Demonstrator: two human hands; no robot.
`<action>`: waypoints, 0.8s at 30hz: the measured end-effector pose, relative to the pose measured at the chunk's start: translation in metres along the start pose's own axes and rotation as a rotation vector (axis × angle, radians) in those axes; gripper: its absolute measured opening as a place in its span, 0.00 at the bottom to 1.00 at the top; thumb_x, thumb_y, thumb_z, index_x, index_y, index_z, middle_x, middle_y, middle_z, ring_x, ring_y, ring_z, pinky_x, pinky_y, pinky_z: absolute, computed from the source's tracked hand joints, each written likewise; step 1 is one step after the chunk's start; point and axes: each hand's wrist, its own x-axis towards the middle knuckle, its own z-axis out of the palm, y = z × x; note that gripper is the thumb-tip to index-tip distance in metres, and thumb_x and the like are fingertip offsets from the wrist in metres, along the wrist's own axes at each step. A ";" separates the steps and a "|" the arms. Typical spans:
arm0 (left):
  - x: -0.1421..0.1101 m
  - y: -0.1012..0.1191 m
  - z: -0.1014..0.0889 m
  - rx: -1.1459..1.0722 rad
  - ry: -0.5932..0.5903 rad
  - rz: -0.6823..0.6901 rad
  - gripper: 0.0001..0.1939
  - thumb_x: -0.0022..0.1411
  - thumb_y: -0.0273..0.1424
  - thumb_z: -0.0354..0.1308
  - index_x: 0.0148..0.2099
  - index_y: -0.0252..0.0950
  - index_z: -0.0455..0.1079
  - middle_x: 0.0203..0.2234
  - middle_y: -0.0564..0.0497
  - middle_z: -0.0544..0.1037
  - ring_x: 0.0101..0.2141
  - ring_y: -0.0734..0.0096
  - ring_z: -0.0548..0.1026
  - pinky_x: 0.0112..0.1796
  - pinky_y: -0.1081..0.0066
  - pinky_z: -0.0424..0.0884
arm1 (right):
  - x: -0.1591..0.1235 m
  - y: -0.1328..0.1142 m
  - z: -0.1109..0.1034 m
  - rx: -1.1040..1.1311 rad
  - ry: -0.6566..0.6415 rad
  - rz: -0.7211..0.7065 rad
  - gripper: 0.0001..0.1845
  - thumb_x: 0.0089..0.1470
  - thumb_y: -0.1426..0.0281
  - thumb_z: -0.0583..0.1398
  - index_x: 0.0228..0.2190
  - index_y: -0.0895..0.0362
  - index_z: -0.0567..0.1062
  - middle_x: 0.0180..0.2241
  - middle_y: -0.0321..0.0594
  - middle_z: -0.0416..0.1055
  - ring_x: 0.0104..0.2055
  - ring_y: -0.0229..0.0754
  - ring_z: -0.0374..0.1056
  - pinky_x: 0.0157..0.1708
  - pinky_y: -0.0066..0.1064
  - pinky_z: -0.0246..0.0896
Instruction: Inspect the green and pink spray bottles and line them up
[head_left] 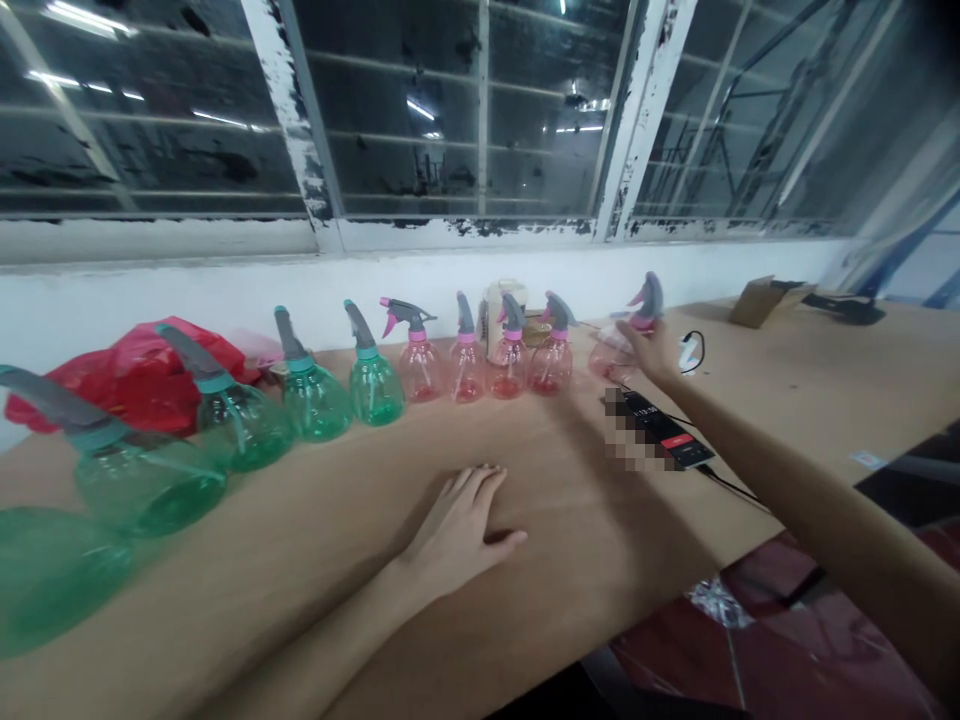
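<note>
My left hand lies palm down on the table, fingers stretched out and thumb apart, holding nothing. At the far right of the row, my right hand is closed round the neck of a pink spray bottle, whose grey and pink trigger head shows above the fingers. Several other pink spray bottles stand upright to its left, each with a little reddish liquid. Further left the row continues with several green spray bottles with grey and teal heads; the nearest green bottle is cut off by the frame edge.
A phone with a cable lies on the brown table, below my right hand. A red plastic bag sits behind the green bottles. A small box stands behind the pink ones, a cardboard piece at the far right. Windows rise behind.
</note>
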 end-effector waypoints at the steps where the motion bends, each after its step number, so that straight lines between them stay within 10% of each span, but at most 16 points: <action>1: 0.000 0.000 0.001 -0.001 0.005 0.003 0.32 0.58 0.45 0.53 0.58 0.32 0.55 0.55 0.40 0.64 0.55 0.54 0.61 0.54 0.54 0.58 | -0.003 -0.002 -0.007 0.024 0.023 -0.010 0.25 0.51 0.53 0.54 0.38 0.62 0.69 0.38 0.52 0.72 0.37 0.45 0.68 0.35 0.34 0.59; 5: -0.001 -0.001 0.003 -0.008 0.027 -0.007 0.31 0.58 0.45 0.52 0.59 0.32 0.55 0.54 0.40 0.65 0.54 0.54 0.62 0.53 0.54 0.59 | -0.041 -0.013 -0.024 0.106 0.031 -0.050 0.21 0.50 0.53 0.55 0.36 0.58 0.70 0.34 0.45 0.73 0.34 0.45 0.69 0.32 0.33 0.61; 14: -0.004 0.009 -0.005 -0.217 0.068 -0.090 0.48 0.48 0.48 0.61 0.64 0.38 0.42 0.60 0.39 0.55 0.59 0.48 0.54 0.55 0.48 0.55 | -0.178 -0.086 -0.025 0.403 -0.586 -0.235 0.16 0.49 0.56 0.59 0.33 0.55 0.74 0.28 0.37 0.73 0.32 0.45 0.68 0.32 0.35 0.64; 24: 0.000 0.009 -0.011 -0.456 0.129 -0.088 0.39 0.50 0.40 0.62 0.60 0.41 0.51 0.56 0.42 0.64 0.54 0.48 0.64 0.49 0.47 0.66 | -0.201 -0.117 -0.004 0.564 -0.765 -0.323 0.15 0.47 0.58 0.62 0.36 0.52 0.74 0.35 0.37 0.74 0.40 0.46 0.69 0.41 0.38 0.63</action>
